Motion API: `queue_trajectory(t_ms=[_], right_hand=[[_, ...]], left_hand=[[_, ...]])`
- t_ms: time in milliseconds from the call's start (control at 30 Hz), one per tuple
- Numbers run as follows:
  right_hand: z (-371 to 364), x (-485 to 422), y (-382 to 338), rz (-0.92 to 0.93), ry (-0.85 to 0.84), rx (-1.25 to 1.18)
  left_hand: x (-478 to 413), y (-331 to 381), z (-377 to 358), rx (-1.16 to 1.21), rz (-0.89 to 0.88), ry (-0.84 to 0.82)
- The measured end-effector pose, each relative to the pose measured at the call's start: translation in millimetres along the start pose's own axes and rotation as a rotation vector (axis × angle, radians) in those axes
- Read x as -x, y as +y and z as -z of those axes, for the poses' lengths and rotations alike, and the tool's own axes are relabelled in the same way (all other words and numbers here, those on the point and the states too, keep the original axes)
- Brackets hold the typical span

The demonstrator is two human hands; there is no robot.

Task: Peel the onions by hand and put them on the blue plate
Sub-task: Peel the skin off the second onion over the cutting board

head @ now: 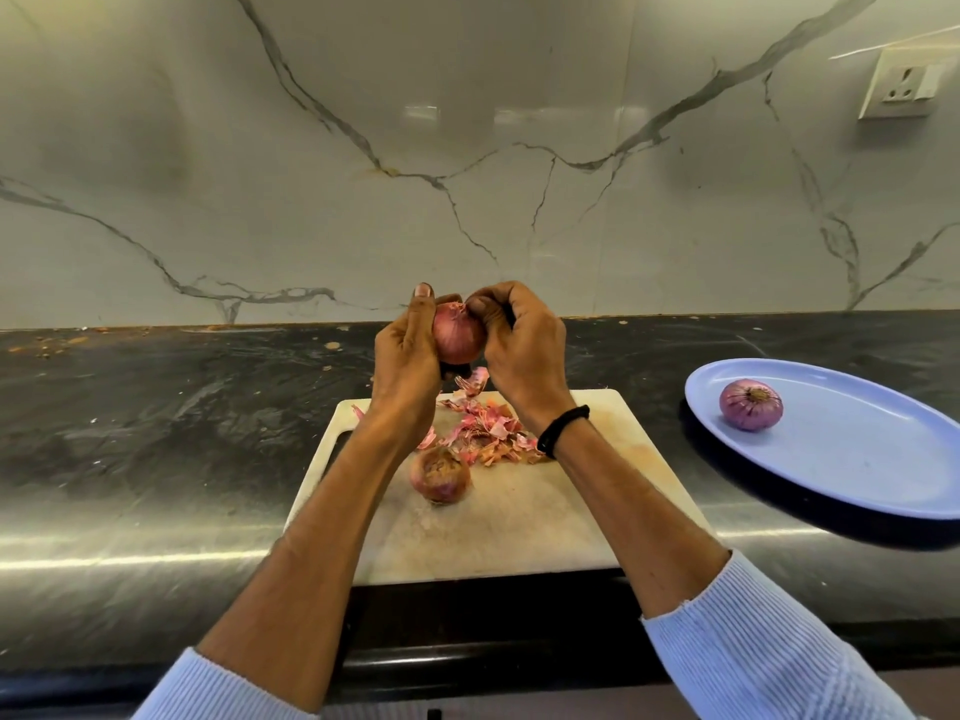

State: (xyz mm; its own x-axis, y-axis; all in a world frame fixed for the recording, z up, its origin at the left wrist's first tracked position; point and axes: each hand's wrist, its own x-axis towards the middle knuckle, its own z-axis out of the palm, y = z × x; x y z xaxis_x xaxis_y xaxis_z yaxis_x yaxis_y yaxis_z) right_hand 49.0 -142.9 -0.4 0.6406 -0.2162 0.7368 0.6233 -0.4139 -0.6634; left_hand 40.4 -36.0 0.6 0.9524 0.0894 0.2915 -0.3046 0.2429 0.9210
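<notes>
My left hand [408, 356] grips a red onion [457, 335] in the air above the far edge of the cutting board [519, 532]. My right hand [522, 345] pinches the dry skin at the onion's top. A second onion [440, 475], still in its skin, lies on the board below my left wrist. One peeled purple onion [750, 405] sits on the blue plate [857, 459] at the right. A heap of pink onion skins [488, 428] lies on the board's far half.
The black stone counter [156, 433] runs left and right of the board, with crumbs near the marble wall [467, 148]. A wall socket [901, 85] is at the upper right. The plate overhangs the counter's front edge slightly.
</notes>
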Motion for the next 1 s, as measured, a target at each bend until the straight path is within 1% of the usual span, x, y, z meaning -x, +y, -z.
queue_trajectory(t_ms=[67, 167, 233, 467, 600, 667, 733, 800, 867, 933, 1000], right_hand=[[0.1, -0.1, 0.7, 0.005, 0.024, 0.025], [2.6, -2.3, 1.7, -0.031, 0.088, 0.047], [3.4, -3.4, 2.7, -0.057, 0.092, 0.053], [8.1, -3.8, -0.2, -0.127, 0.122, 0.032], [7.1, -2.2, -2.8, -0.158, 0.091, 0.019], [5.0, -3.3, -3.7, -0.251, 0.070, -0.042], [6.0, -8.4, -2.0, -0.382, 0.107, -0.157], [8.6, -13.1, 1.8, -0.461, 0.150, -0.234], [10.5, -12.8, 2.9, -0.466, 0.136, -0.240], [11.1, -11.2, 2.7, -0.432, 0.123, -0.212], [12.1, -11.1, 2.1, -0.413, 0.154, -0.179]], left_hand=[[-0.9, 1.5, 0.6, -0.001, 0.004, -0.010], [-0.9, 5.6, -1.6, 0.059, 0.034, -0.057], [-0.9, 8.1, -2.4, 0.066, 0.031, -0.082], [0.8, 4.3, 0.3, -0.032, -0.035, -0.212], [-3.9, 0.8, 1.8, -0.076, -0.071, -0.155], [-6.1, -0.2, 3.8, -0.085, -0.081, -0.122], [-4.6, 2.1, 2.6, -0.033, -0.064, -0.077], [-1.7, 7.2, 0.6, 0.032, -0.042, -0.024], [-0.3, 11.7, -1.4, 0.072, -0.020, 0.002], [0.4, 14.0, -2.6, 0.091, 0.004, 0.018], [1.7, 15.2, -4.1, 0.102, 0.033, 0.042]])
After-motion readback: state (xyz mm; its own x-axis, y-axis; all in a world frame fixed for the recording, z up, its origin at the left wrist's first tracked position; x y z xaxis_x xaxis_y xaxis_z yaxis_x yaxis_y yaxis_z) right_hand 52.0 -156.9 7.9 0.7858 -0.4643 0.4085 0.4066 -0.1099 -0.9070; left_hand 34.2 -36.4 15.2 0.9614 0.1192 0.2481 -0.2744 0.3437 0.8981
